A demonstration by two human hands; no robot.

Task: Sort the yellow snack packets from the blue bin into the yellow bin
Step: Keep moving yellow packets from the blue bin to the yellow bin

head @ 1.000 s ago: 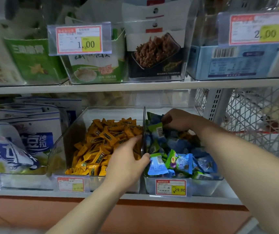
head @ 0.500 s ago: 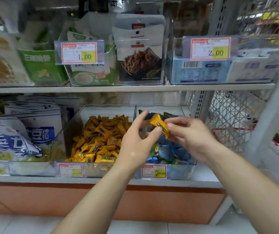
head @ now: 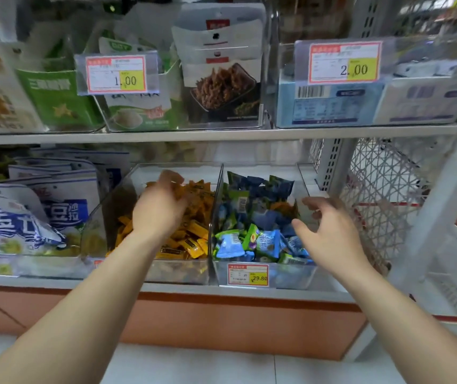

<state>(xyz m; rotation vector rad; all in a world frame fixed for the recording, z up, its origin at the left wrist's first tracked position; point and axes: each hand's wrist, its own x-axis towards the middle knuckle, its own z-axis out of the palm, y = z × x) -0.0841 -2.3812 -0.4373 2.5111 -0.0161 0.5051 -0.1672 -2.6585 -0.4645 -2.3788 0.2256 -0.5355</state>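
The left hand (head: 163, 206) is over the yellow bin (head: 102, 217), its blurred fingers curled down at the heap of yellow snack packets (head: 191, 239); I cannot tell whether it grips one. The right hand (head: 329, 234) hovers over the blue bin (head: 291, 274) with fingers loosely spread, holding nothing. An orange-yellow packet (head: 282, 207) lies among the blue ones.

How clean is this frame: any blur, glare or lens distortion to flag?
Head view: the left hand over the yellow bin is motion-smeared, fingers indistinct; the right hand is sharper. Head view, upper right corner: streaky blur. The white upright at the right edge leans, likely wide-angle distortion. The 2.00 price tag is legible.
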